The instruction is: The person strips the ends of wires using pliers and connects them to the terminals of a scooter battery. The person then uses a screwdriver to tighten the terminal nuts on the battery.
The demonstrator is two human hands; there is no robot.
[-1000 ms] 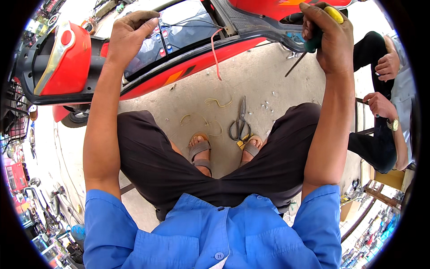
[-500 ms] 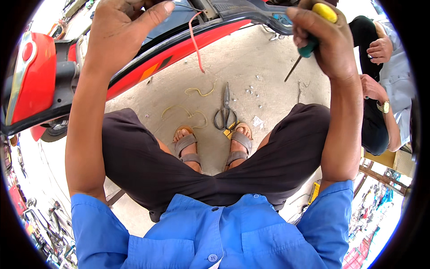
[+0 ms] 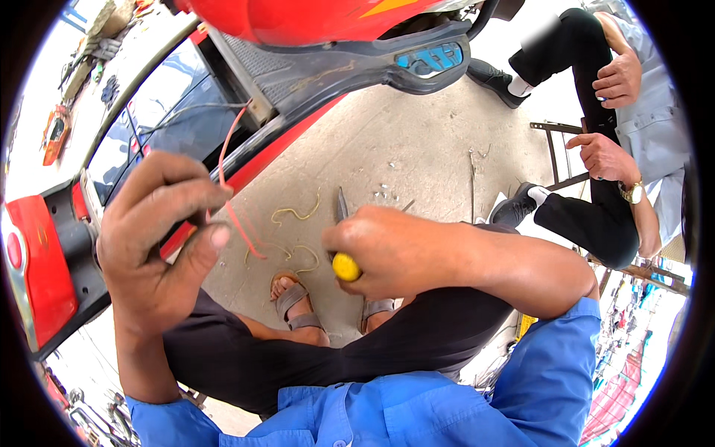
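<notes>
My left hand (image 3: 160, 238) is raised with thumb and forefinger apart, beside a thin red wire (image 3: 227, 149). The wire comes out of the vehicle's open footboard and its loose end hangs past my fingertips; whether they touch it is unclear. My right hand (image 3: 395, 249) is closed around a screwdriver (image 3: 347, 267). Only the yellow handle end shows clearly; its green part is hidden by my fist. Below my right hand lies a pair of scissors, of which just the dark blade tip (image 3: 342, 203) is visible.
A red vehicle with a grey footboard (image 3: 313, 71) stands ahead and left. Yellow wire scraps (image 3: 298, 214) and small metal bits (image 3: 383, 194) lie on the concrete floor. At the right sits another person, with one hand (image 3: 618, 80) resting on a leg.
Both hands have come down toward me. My right hand has swung left with the screwdriver, over the scissors. The view has shifted, showing more of the footboard.
</notes>
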